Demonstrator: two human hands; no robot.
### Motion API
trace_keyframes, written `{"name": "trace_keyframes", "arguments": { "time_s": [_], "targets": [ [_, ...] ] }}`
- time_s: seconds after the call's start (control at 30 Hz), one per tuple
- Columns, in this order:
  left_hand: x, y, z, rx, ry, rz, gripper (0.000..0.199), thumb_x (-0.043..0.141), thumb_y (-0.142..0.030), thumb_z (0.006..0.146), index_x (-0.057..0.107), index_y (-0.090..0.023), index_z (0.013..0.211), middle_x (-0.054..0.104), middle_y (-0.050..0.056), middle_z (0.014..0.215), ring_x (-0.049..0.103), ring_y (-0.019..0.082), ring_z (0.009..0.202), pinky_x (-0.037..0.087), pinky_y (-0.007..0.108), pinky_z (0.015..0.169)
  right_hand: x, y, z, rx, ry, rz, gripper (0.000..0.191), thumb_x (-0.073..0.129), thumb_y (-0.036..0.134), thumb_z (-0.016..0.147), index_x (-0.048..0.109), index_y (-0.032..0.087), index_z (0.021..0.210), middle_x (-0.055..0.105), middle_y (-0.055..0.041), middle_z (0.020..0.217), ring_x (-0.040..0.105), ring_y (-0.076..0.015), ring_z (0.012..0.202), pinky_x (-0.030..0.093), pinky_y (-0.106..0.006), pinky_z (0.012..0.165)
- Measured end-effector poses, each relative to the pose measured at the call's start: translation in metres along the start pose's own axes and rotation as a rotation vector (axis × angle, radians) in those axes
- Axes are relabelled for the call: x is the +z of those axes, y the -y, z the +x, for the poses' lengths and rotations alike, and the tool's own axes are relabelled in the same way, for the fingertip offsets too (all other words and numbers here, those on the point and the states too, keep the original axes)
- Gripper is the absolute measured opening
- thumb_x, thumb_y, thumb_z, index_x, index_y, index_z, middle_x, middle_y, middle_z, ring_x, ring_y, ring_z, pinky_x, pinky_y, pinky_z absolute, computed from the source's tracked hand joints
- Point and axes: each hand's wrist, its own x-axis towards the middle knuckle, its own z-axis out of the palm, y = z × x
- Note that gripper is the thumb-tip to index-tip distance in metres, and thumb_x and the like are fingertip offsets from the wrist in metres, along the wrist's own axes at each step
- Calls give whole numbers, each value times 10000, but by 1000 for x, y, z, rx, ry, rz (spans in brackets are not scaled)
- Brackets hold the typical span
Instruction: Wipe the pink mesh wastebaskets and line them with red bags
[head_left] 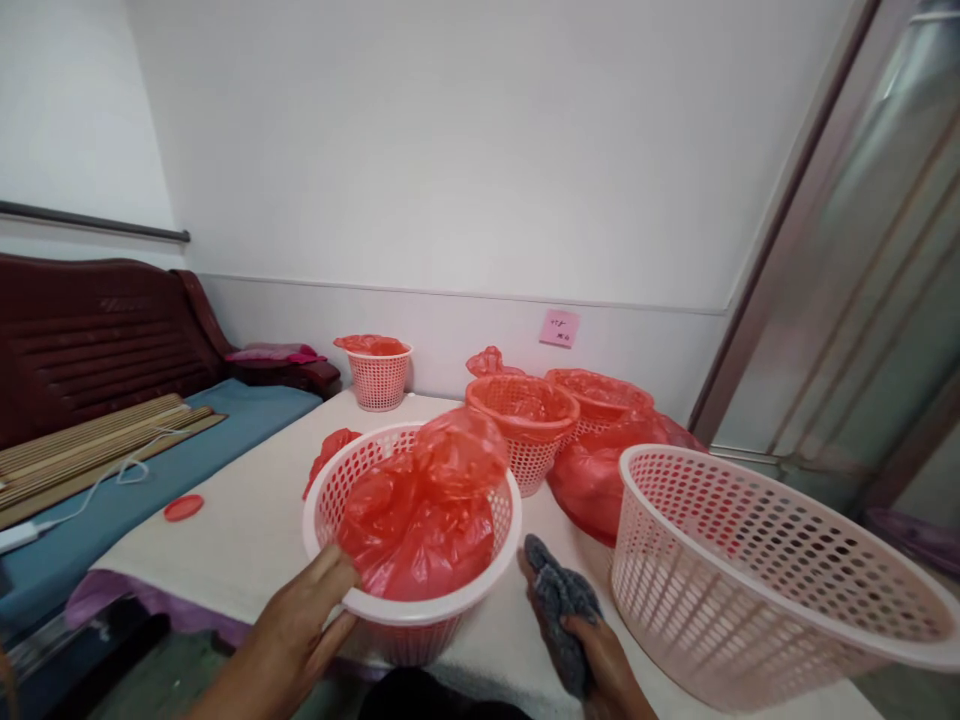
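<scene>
My left hand (304,625) grips the near-left rim of a white perforated plastic basket (480,598), thumb outside and fingers over the edge. Inside that basket lies a crumpled red plastic bag (420,530), puffed up above the far rim. My right hand (600,655) is closed on a dark grey cloth (562,600), bunched against the table between this basket and a larger pale pink basket (697,590) on the right. The cloth does not touch the white basket.
Behind stand a small basket (379,382) and two more baskets (532,455) with red bags. A full-looking red bag (592,480) sits beside the large basket. A red lid-like disc (184,508) lies on the table (247,510); left is a wooden sofa (90,340). A pink note (559,328) is on the wall.
</scene>
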Motion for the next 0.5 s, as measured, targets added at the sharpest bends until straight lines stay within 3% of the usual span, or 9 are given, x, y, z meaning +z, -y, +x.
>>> {"name": "trace_keyframes", "arguments": {
  "time_s": [0.1,0.2,0.27,0.4,0.5],
  "targets": [
    [5,-6,6,-20,37,44,83,448,-268,921,524,-248,946,566,37,956,580,176,919,473,268,798,2,7,-14,129,55,287,373,631,475,603,612,187,839,695,-39,688,642,-218,613,508,-342,591],
    [4,-9,11,-60,40,52,112,422,-291,933,520,-239,920,559,46,947,584,187,936,485,297,814,5,27,-29,272,89,669,384,778,339,521,630,181,837,704,0,685,633,-181,588,526,-324,627],
    [3,-10,13,-60,31,35,125,410,-293,937,522,-236,944,560,50,959,590,185,942,494,306,825,4,46,-38,273,113,809,350,794,291,529,651,182,829,729,-8,752,665,-192,662,543,-340,697],
    [5,-8,9,-81,-15,65,283,459,-318,923,462,-281,1204,532,74,1207,600,170,1027,509,278,855,-6,79,-53,129,107,783,253,723,356,629,686,209,830,747,-26,856,692,-248,848,547,-400,784],
    [8,-8,2,-102,-11,103,430,509,-371,900,378,-345,1309,493,57,1319,644,125,899,532,230,800,-19,93,-58,1,85,641,346,707,404,656,692,217,946,745,-44,914,681,-281,923,540,-429,807]
  ]
}}
